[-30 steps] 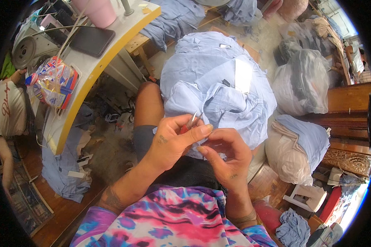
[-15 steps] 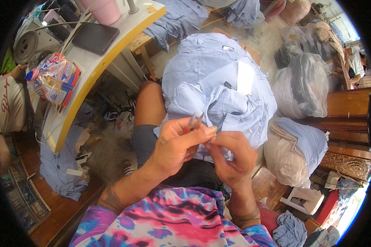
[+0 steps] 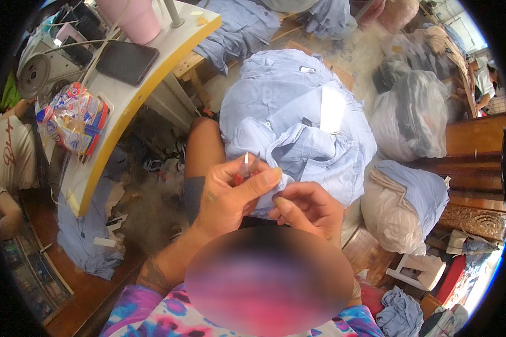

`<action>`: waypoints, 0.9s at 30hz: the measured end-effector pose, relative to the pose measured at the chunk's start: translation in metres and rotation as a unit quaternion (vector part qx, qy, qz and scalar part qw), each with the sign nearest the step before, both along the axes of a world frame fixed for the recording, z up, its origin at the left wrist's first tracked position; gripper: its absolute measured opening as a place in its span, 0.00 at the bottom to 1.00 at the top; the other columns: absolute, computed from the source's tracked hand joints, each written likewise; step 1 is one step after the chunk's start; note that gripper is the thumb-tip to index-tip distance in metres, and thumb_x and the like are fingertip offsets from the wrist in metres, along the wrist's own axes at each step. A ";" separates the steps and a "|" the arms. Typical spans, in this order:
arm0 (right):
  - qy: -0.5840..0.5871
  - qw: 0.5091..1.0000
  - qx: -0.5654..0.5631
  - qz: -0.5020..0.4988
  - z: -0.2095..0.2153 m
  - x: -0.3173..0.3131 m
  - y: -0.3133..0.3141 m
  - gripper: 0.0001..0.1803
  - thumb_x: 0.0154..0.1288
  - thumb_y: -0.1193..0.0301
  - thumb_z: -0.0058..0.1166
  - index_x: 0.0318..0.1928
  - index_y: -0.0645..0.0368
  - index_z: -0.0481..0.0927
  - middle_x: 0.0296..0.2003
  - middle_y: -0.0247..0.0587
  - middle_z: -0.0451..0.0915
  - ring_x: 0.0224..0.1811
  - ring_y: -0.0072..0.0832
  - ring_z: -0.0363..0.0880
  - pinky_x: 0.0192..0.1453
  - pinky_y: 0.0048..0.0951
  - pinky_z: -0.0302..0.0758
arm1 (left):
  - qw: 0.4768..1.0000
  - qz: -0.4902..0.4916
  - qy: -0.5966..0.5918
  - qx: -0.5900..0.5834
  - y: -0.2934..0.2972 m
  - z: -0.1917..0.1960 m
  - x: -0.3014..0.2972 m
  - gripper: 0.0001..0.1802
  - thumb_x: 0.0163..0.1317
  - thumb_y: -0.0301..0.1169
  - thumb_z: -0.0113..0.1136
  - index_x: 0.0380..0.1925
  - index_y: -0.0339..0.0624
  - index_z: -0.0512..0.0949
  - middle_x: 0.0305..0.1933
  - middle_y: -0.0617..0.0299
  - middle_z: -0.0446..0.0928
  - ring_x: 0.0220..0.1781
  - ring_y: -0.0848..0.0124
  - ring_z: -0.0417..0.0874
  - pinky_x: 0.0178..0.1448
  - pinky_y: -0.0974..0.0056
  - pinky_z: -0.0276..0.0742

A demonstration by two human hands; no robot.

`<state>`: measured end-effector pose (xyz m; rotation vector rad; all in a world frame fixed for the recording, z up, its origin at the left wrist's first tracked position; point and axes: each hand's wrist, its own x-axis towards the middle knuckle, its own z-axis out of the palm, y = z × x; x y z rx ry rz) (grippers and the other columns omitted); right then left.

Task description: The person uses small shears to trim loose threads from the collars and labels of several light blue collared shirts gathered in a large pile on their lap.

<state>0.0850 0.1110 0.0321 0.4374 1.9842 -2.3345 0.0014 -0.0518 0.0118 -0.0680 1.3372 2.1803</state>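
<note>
My left hand (image 3: 229,190) is closed around small thread snips (image 3: 245,163) with red handles, their pointed blades sticking up past the fingers. Its thumb and forefinger also pinch an edge of a light blue shirt (image 3: 308,137). Close beside it, my right hand (image 3: 315,209) is curled with thumb and fingertips together near that edge. Whatever they pinch is too small to make out. The shirt lies on a large rounded heap of light blue garments (image 3: 264,84) in front of me. A white card tag (image 3: 331,109) rests on the cloth, with small dark labels nearby.
At left, a yellow-edged table (image 3: 130,105) carries a phone (image 3: 127,62), a pink cup (image 3: 134,19) and a plastic packet (image 3: 75,121). Bagged garments (image 3: 413,115) and a cloth bundle (image 3: 402,205) stand at right. Other people (image 3: 14,151) are at far left and far right.
Both hands have shifted slightly left, with the snips and shirt edge. The right fingertips have moved lower, a little away from the left thumb. A blurred oval now covers my chest area.
</note>
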 end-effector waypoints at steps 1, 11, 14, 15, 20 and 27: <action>-0.006 1.000 -0.019 -0.016 0.000 0.001 0.000 0.10 0.74 0.77 0.62 0.52 0.69 0.83 0.44 0.43 0.87 0.40 0.24 0.87 0.43 0.24 0.83 | 0.999 -0.009 0.019 -0.025 0.001 -0.001 0.003 0.08 0.69 0.31 0.71 0.33 0.39 0.86 0.25 0.73 0.75 0.21 0.87 0.66 0.24 0.74 0.56; -0.039 0.997 -0.010 -0.061 0.001 0.006 0.009 0.16 0.75 0.76 0.60 0.57 0.76 0.82 0.44 0.47 0.88 0.43 0.24 0.88 0.47 0.25 0.85 | 0.984 0.013 0.151 -0.094 0.018 -0.015 0.017 0.05 0.65 0.25 0.74 0.34 0.33 0.88 0.33 0.70 0.78 0.32 0.85 0.72 0.34 0.74 0.65; -0.046 0.996 0.000 -0.081 -0.001 0.008 0.007 0.16 0.75 0.77 0.60 0.57 0.76 0.82 0.44 0.47 0.89 0.43 0.25 0.89 0.48 0.25 0.85 | 0.988 0.013 0.134 -0.078 0.022 -0.016 0.017 0.06 0.65 0.25 0.74 0.33 0.33 0.88 0.34 0.69 0.78 0.33 0.84 0.73 0.35 0.74 0.67; -0.047 0.995 -0.002 -0.090 -0.003 0.008 0.007 0.16 0.75 0.77 0.60 0.57 0.76 0.82 0.44 0.47 0.89 0.43 0.25 0.89 0.49 0.25 0.86 | 0.988 0.011 0.133 -0.080 0.023 -0.017 0.017 0.06 0.65 0.25 0.74 0.32 0.33 0.87 0.34 0.68 0.79 0.33 0.83 0.74 0.36 0.74 0.68; -0.052 0.994 0.016 -0.099 -0.006 0.008 0.004 0.15 0.75 0.77 0.60 0.56 0.76 0.83 0.42 0.47 0.89 0.42 0.24 0.89 0.47 0.24 0.86 | 0.992 0.010 0.110 -0.062 0.024 -0.019 0.016 0.12 0.65 0.24 0.74 0.25 0.32 0.82 0.35 0.66 0.78 0.35 0.82 0.76 0.38 0.73 0.72; -0.055 0.993 -0.042 -0.095 -0.008 0.010 0.008 0.15 0.74 0.76 0.61 0.55 0.76 0.83 0.42 0.46 0.89 0.42 0.25 0.89 0.46 0.25 0.86 | 0.995 0.013 0.094 -0.026 0.024 -0.027 0.018 0.11 0.66 0.24 0.74 0.26 0.33 0.81 0.35 0.68 0.76 0.36 0.82 0.76 0.38 0.74 0.72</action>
